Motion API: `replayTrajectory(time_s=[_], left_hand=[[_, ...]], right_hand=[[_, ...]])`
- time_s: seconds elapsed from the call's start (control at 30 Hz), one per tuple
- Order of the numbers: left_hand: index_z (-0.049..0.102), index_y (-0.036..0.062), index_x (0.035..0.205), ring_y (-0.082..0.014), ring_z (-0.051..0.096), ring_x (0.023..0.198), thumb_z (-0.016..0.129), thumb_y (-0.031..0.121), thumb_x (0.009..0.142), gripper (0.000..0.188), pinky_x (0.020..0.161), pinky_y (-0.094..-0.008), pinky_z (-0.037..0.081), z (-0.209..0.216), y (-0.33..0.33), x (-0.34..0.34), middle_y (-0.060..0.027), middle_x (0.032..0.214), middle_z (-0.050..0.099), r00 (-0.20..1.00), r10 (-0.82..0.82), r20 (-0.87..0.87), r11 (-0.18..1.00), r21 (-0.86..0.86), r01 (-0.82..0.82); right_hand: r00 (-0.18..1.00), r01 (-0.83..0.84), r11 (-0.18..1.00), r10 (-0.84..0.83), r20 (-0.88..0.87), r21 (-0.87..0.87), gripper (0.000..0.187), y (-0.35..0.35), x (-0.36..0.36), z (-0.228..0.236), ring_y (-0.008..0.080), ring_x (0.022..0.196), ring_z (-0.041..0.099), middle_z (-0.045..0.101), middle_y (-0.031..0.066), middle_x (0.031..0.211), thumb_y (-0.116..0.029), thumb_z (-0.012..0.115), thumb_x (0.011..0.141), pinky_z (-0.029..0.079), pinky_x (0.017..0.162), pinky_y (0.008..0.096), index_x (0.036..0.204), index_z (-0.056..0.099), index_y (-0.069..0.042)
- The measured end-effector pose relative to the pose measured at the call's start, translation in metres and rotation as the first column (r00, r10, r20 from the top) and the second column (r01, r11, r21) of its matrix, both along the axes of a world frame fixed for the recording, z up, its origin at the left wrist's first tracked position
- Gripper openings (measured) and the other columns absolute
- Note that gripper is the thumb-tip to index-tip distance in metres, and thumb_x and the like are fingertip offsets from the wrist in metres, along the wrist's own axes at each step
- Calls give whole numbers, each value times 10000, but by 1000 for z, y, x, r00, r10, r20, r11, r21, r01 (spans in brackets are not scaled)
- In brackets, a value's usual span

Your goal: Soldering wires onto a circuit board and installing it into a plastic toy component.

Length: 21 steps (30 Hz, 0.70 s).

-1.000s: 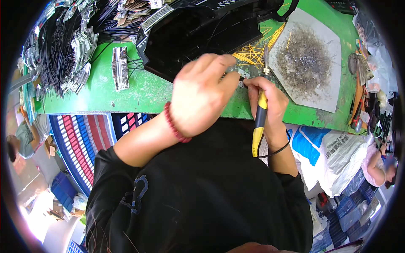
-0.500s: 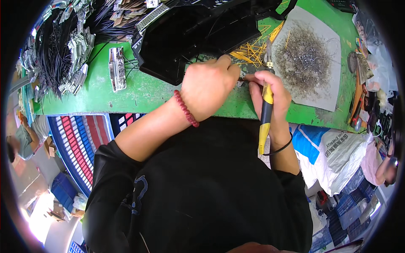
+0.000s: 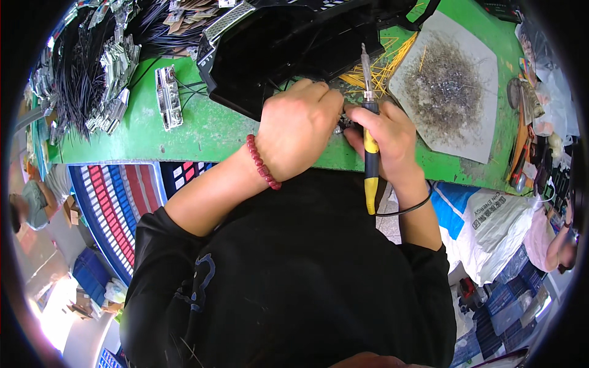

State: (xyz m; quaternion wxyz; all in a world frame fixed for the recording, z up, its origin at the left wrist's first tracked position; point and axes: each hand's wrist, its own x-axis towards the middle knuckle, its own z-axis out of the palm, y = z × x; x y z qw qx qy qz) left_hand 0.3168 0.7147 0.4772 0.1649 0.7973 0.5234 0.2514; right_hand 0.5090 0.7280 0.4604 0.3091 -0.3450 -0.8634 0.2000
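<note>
My right hand (image 3: pixel 389 138) is closed around a yellow-and-black soldering iron (image 3: pixel 371 150), its metal tip pointing away from me and its cable hanging by my wrist. The thumb and fingertips of that hand reach toward a small shiny metal piece (image 3: pixel 341 126) between my hands. My left hand (image 3: pixel 300 122), with a red bead bracelet at the wrist, is curled with its back up beside the same piece. Its fingertips are hidden, so what they grip does not show. A large black plastic housing (image 3: pixel 245 83) lies just beyond my left hand.
Yellow thin wires (image 3: pixel 396 64) lie beyond my right hand. A pale sheet (image 3: pixel 481 132) bears dark debris. On the green table (image 3: pixel 211 132) sit a silver part (image 3: pixel 167 98) and, farther left, heaped silver parts with black wires (image 3: pixel 110 92). Tools (image 3: pixel 521 153) line the right edge.
My right hand has moved left, and the soldering iron's tip has swung left and farther away. My left hand has shifted slightly left. The black housing has slid a little to the right.
</note>
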Motion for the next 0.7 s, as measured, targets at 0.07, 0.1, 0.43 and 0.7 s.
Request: replayTrajectory(time_s=[0.07,0.1,0.43,0.7], left_hand=[[602,71,783,-259,590,746,685,72,745,91,612,-361,496,1,0,0,-58,772,595,1000,-11,-2,1000,7,11],[603,73,777,-254,590,744,688,83,744,92,608,-358,495,1,0,0,-56,768,593,1000,-23,-4,1000,15,23],[591,84,704,-253,583,704,676,111,744,98,615,-372,480,-7,2,6,-43,698,574,999,40,7,996,84,-41],[579,53,718,-307,609,693,631,94,772,85,630,-419,480,-10,12,1,-83,725,606,1000,-31,2,995,-90,32]], right_hand=[[997,54,993,-47,-65,104,506,-4,-2,-10,221,578,475,478,41,653,16,811,582,371,507,344,1049,657,-104],[997,55,993,-49,-64,102,506,-7,-5,-9,221,578,475,478,41,653,16,811,582,371,507,344,1049,657,-104],[970,235,972,-234,-59,15,507,-21,-19,0,216,567,468,456,66,668,20,815,597,365,501,325,1064,648,-86],[970,231,972,-234,-69,-47,524,-20,-14,-9,241,627,541,579,83,761,33,814,611,424,548,332,1088,636,-94]])
